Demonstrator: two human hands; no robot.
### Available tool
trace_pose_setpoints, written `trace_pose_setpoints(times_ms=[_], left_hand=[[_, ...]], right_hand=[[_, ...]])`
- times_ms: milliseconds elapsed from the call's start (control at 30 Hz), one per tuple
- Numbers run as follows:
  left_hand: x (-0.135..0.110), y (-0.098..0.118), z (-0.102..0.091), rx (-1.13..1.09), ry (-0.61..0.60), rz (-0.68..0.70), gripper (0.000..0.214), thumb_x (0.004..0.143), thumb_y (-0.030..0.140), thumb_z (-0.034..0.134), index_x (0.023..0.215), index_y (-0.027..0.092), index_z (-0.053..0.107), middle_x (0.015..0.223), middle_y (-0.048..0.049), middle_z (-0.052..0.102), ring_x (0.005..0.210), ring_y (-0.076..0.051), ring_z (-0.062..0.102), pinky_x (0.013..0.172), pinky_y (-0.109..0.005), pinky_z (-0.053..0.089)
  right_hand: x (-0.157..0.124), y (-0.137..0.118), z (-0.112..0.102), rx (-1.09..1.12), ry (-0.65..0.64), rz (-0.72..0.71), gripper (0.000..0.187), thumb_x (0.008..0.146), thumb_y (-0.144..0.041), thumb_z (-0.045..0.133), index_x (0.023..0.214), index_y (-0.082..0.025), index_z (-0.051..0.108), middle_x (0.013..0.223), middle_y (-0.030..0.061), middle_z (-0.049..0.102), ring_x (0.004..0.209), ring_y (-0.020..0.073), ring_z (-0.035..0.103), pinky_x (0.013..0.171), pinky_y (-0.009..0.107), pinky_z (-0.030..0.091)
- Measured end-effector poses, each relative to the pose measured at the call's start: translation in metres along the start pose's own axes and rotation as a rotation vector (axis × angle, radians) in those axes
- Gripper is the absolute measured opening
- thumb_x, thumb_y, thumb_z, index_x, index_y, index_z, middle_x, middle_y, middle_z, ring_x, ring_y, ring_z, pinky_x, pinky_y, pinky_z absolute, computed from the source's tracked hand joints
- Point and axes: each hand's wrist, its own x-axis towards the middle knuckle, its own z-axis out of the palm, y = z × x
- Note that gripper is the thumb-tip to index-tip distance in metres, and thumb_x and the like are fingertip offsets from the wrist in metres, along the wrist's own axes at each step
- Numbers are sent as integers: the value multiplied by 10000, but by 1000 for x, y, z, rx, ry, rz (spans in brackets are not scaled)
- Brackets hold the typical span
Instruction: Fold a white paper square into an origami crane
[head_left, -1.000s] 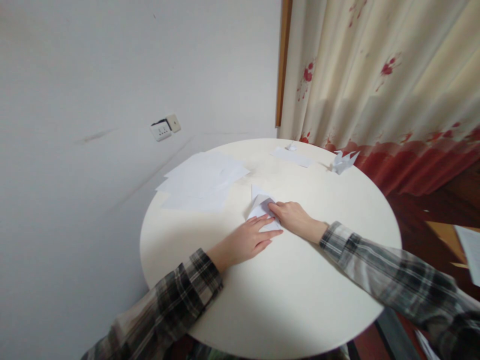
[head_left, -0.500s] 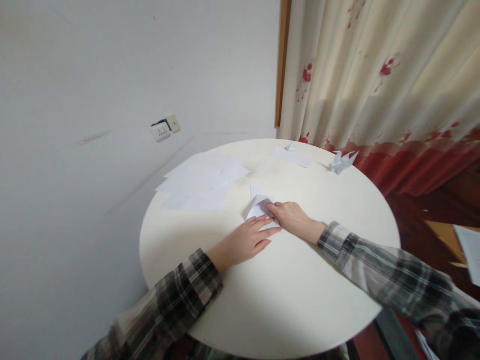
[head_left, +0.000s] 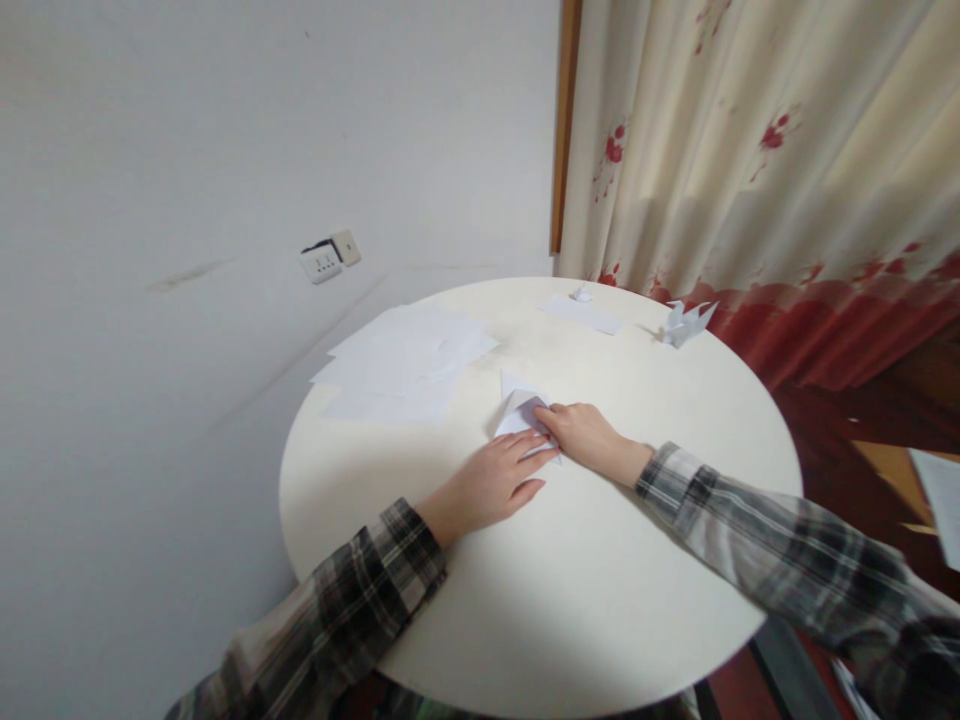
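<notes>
A partly folded piece of white paper [head_left: 517,410] lies on the round white table [head_left: 570,600], one flap raised in its middle. My left hand [head_left: 495,475] rests on its near edge with the fingers stretched out. From the right, my right hand [head_left: 589,435] is closed on the paper's right side, the fingers bent at the raised flap. Part of the paper is hidden under both hands.
Loose white sheets [head_left: 409,360] are spread at the table's left back. A folded paper crane [head_left: 684,325] stands near the right back edge. Another small folded paper piece [head_left: 581,294] sits by a flat sheet [head_left: 581,314]. The wall and a curtain [head_left: 697,150] border the table behind.
My left hand's fingers have shifted very slightly on the paper's near edge. My right hand and the paper stay almost in place.
</notes>
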Motion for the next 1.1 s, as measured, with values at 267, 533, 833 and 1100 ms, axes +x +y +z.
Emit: trace_pose_setpoints(times_ms=[267,533,833,1100], left_hand=[[2,1,-2,-8,9,5,372,893,282,406,1253,203,450,1282,-90,472,1220,-216,393,1025,-390,331],[6,8,-5,19,-1,-14,369,875,279,427,1229,184,466,1242,-99,490,1192,-230,413,1006,-393,351],[5,14,-3,32,20,-43,391,868,307,441,1241,195,459,1274,-113,463,1219,-252,394,1023,-415,335],[3,14,-2,2,22,-21,379,880,314,432,1254,263,461,1357,-76,383,1262,-259,337,1040,-447,306]], right_hand=[[1,1,4,-17,43,-17,143,883,-259,426,996,-196,488,868,55,629,726,204,615,553,257,364],[1,1,1,1,24,-7,146,881,-262,430,994,-193,491,876,62,630,734,191,612,570,248,358],[0,1,0,-1,29,-11,140,864,-233,456,994,-187,481,882,60,631,731,191,616,563,248,361],[2,1,0,-8,32,-8,136,882,-220,417,993,-187,487,875,54,632,720,185,618,544,248,348]])
